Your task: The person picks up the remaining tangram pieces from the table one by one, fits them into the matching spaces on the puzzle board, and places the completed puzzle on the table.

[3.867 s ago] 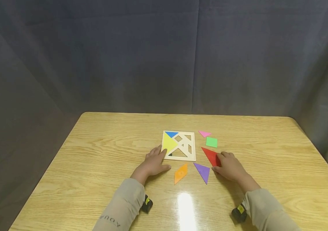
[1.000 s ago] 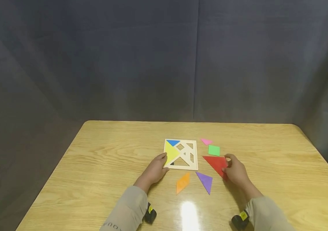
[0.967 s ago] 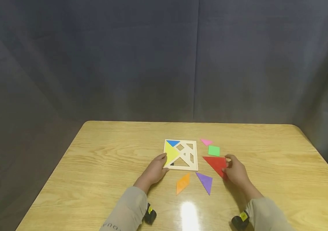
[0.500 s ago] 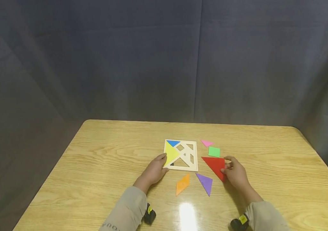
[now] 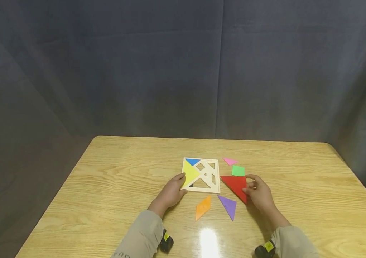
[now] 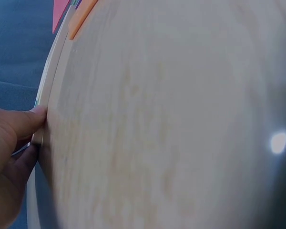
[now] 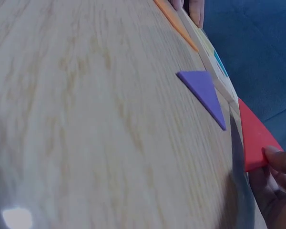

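Red triangle point(image 5: 239, 185), head view: the right hand point(image 5: 259, 193) is pinching it near its right edge, just beside the wooden tray point(image 5: 216, 189).
Wooden tray, head view: the left hand point(image 5: 169, 191) is gripping its left side; the yellow triangle point(image 5: 190, 173) and blue triangle point(image 5: 193, 161) are sitting inside.
Steadiness: bracing the tray while guiding the red triangle by its edge is probably working best.
Tray edge, left wrist view: fingertips are bracketing the thin rim above the smooth, wood-grained counter point(image 6: 133, 143).
Purple triangle point(image 7: 203, 89), right wrist view: this thin, flat piece is lying near the tray.
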Action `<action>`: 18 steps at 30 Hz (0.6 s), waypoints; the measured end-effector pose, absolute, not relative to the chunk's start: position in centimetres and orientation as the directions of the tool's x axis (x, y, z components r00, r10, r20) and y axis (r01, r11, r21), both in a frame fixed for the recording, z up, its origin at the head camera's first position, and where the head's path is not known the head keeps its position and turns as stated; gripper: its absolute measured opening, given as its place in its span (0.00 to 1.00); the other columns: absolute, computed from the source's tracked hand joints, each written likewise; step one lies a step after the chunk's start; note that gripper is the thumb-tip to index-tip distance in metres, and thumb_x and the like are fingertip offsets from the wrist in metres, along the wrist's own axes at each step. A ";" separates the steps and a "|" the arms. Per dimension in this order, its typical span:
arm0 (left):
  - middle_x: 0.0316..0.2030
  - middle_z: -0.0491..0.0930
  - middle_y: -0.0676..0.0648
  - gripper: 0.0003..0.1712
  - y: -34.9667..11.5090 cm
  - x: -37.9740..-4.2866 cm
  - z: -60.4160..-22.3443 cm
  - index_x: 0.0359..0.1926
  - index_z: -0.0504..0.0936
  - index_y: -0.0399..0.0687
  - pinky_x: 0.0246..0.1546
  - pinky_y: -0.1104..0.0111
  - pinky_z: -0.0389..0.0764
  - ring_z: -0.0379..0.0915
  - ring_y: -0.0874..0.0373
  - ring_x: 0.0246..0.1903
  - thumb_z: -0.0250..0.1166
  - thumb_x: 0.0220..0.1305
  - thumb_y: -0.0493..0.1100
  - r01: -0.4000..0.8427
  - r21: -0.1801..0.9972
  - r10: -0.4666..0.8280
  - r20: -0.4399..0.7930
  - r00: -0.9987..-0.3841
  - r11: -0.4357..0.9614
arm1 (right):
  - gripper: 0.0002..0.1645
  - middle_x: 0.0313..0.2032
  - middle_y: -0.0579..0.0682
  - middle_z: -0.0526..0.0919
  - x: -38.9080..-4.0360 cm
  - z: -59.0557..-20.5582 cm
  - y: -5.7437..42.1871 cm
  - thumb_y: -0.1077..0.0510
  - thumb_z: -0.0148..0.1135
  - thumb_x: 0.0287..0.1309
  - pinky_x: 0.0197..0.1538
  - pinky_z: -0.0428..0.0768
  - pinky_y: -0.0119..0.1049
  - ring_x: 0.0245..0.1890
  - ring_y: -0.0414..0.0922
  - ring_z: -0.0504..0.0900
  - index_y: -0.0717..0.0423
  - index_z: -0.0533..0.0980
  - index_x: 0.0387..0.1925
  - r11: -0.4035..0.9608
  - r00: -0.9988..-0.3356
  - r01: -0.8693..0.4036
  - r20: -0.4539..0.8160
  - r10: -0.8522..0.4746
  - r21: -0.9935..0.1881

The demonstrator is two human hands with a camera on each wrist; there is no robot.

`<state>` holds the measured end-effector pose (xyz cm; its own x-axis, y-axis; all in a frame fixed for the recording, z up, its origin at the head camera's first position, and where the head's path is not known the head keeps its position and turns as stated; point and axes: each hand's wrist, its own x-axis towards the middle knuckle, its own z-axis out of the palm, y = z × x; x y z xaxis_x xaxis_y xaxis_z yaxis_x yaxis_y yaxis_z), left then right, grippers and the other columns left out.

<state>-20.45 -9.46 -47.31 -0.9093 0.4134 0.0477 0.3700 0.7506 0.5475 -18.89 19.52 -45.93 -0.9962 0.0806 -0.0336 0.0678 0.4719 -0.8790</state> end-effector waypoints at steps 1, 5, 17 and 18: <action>0.60 0.56 0.39 0.29 -9.4 -20.4 -47.4 0.57 0.61 0.28 0.57 0.62 0.57 0.52 0.46 0.58 0.56 0.58 0.41 0.369 0.552 0.413 0.049 -0.910 0.747 | 0.28 0.29 0.57 0.75 -18.9 -45.8 19.5 0.72 0.58 0.46 0.26 0.73 0.25 0.26 0.37 0.73 0.64 0.64 0.52 0.468 -0.996 0.070 -0.038 0.077 -0.881; 0.59 0.57 0.39 0.29 -9.2 -20.4 -47.5 0.57 0.61 0.28 0.57 0.62 0.57 0.53 0.46 0.58 0.57 0.57 0.40 0.366 0.563 0.410 0.053 -0.910 0.740 | 0.28 0.31 0.57 0.74 -18.7 -45.6 19.4 0.72 0.57 0.47 0.27 0.75 0.26 0.26 0.37 0.73 0.65 0.63 0.53 0.431 -0.996 0.083 -0.060 0.067 -0.899; 0.60 0.56 0.41 0.29 -9.4 -20.5 -47.2 0.58 0.61 0.30 0.57 0.63 0.57 0.52 0.48 0.59 0.56 0.58 0.41 0.343 0.575 0.398 0.033 -0.917 0.743 | 0.28 0.29 0.54 0.74 -19.0 -45.6 18.7 0.74 0.57 0.45 0.26 0.76 0.27 0.25 0.37 0.73 0.64 0.64 0.52 0.373 -0.997 0.073 -0.061 0.045 -0.925; 0.60 0.56 0.41 0.29 -9.4 -20.5 -47.2 0.57 0.61 0.30 0.57 0.63 0.57 0.52 0.48 0.59 0.56 0.58 0.41 0.343 0.574 0.398 0.033 -0.917 0.743 | 0.28 0.29 0.54 0.74 -19.0 -45.6 18.5 0.74 0.57 0.46 0.26 0.76 0.27 0.25 0.37 0.73 0.64 0.64 0.52 0.368 -0.997 0.069 -0.059 0.039 -0.927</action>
